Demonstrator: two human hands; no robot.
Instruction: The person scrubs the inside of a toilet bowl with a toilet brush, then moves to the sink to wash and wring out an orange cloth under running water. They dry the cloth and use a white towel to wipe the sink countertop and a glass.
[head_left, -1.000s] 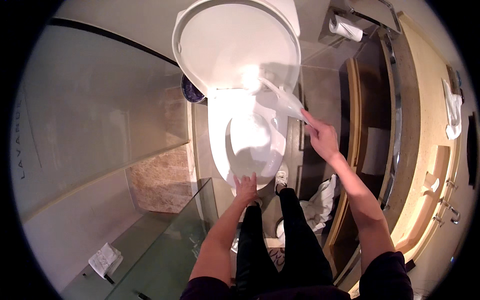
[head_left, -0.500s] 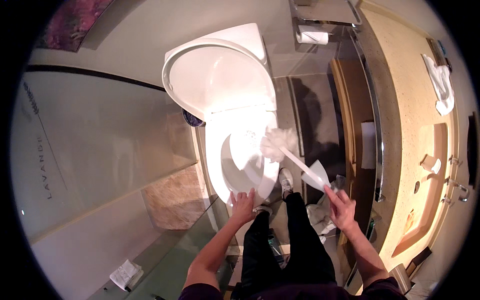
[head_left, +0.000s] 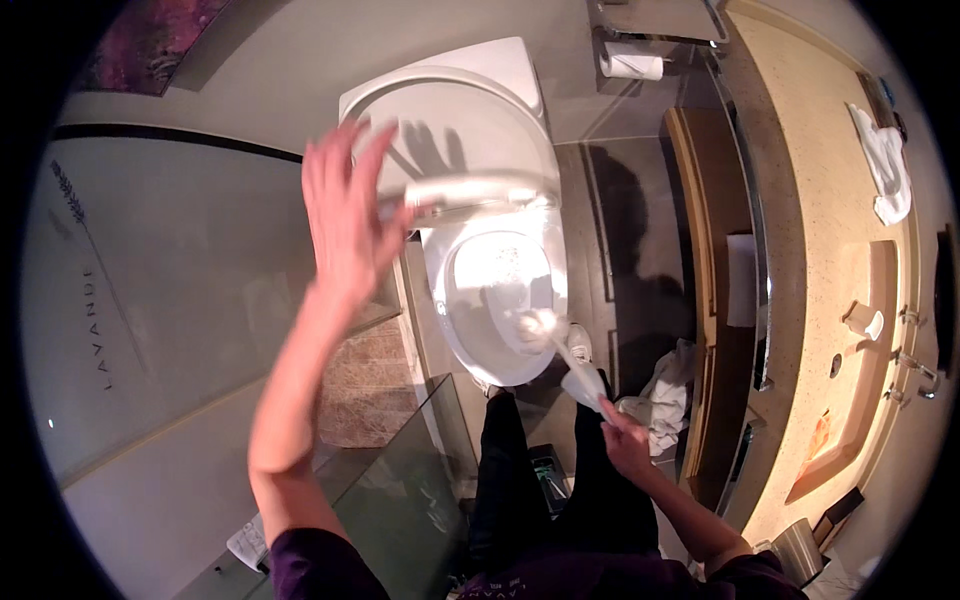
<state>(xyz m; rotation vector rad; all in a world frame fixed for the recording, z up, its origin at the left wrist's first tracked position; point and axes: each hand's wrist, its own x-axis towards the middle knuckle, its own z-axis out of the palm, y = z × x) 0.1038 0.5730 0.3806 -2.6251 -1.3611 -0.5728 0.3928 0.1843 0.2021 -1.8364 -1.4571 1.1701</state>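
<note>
A white toilet bowl (head_left: 505, 372) stands in front of me, its lid (head_left: 495, 125) up against the tank. The seat (head_left: 480, 190) is raised, its edge showing near the hinge. My left hand (head_left: 345, 215) is open beside the lid and seat, fingers spread and smeared by motion; whether it touches the seat I cannot tell. In my right hand (head_left: 627, 440) is the handle of a white toilet brush (head_left: 583, 382). The fluffy brush head, blurred, hangs over the bowl's right front rim. Bright glare covers the bowl's inside.
At right runs a beige counter (head_left: 790, 150) with a basin, a tap (head_left: 918, 375) and a white cloth (head_left: 882, 160). White fabric (head_left: 665, 400) lies on the floor beside my legs. A toilet roll (head_left: 632, 63) hangs on the wall. Frosted glass (head_left: 200, 260) stands at left.
My left hand has gone from the bowl's front edge up to the lid, and the seat has been raised. The right hand has moved the brush left and nearer to me.
</note>
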